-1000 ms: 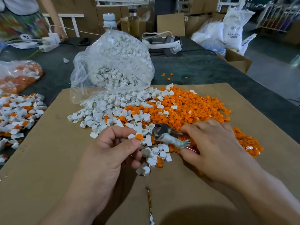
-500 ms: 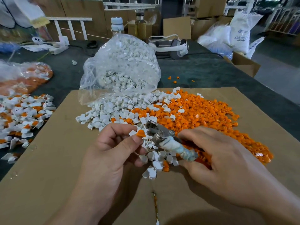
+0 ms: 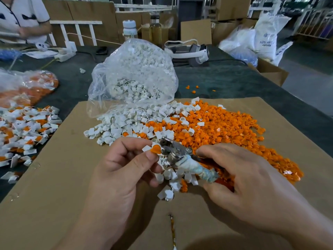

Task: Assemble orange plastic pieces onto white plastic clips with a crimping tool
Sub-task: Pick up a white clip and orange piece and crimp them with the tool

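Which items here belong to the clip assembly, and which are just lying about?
Job: left hand pinching orange piece on white clip; right hand gripping crimping tool; white clips bag; orange pile.
Lying about: headset, bottle, power strip.

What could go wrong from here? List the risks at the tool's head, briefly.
1. The left hand pinches the small white plastic clip with the orange plastic piece right beside the head of the metal crimping tool; a squeeze might nip that hand.
2. The piece is held only at the fingertips, so it could slip or drop among the loose white clips beneath.
3. The right hand grips the tool by its worn wrapping, which may twist.
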Tool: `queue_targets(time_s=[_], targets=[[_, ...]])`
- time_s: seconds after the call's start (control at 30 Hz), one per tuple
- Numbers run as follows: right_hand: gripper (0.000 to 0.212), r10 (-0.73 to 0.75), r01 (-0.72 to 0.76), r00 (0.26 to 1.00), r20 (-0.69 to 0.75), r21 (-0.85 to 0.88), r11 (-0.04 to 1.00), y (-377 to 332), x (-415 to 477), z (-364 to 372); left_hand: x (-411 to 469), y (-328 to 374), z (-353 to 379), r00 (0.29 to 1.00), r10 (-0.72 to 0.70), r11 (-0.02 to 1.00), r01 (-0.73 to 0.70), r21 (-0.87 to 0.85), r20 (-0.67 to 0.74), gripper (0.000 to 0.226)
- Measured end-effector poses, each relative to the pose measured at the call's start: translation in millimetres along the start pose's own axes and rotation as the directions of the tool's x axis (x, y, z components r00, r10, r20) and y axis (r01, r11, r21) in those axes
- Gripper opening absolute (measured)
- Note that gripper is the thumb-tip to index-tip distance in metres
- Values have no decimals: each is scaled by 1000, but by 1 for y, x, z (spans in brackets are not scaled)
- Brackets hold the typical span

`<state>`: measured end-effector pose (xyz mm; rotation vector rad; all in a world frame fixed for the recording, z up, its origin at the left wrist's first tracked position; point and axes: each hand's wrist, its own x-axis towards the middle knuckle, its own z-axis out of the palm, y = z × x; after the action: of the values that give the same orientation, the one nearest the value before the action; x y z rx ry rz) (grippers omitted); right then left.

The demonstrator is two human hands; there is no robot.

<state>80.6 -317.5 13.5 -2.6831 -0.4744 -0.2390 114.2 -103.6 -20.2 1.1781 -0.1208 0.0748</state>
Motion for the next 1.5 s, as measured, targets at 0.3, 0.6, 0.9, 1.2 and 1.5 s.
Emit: queue_targets(time_s=[0.3, 0.6, 0.9, 1.2, 1.5], targets=[[47, 3, -3, 1000, 6, 3, 1000, 0, -1, 4, -1, 0, -3, 1000, 23, 999, -23, 23, 12, 15], [50, 5, -5, 1000, 19, 8, 1000, 1, 0, 5, 0, -1, -6, 999, 51, 995, -51, 91, 1, 20], [47, 8, -8, 1000, 5, 17, 1000, 1, 0, 2, -1, -1, -2, 997, 75, 992, -73, 104, -14, 13], [45, 5, -5, 1000, -8, 6, 1000, 0, -1, 1, -1, -2, -3, 994, 109, 981, -111, 161, 20, 12], [36, -59, 54, 995, -76, -67, 996, -1, 0, 2, -2, -4, -5, 990, 117, 971, -129, 201, 73, 10]])
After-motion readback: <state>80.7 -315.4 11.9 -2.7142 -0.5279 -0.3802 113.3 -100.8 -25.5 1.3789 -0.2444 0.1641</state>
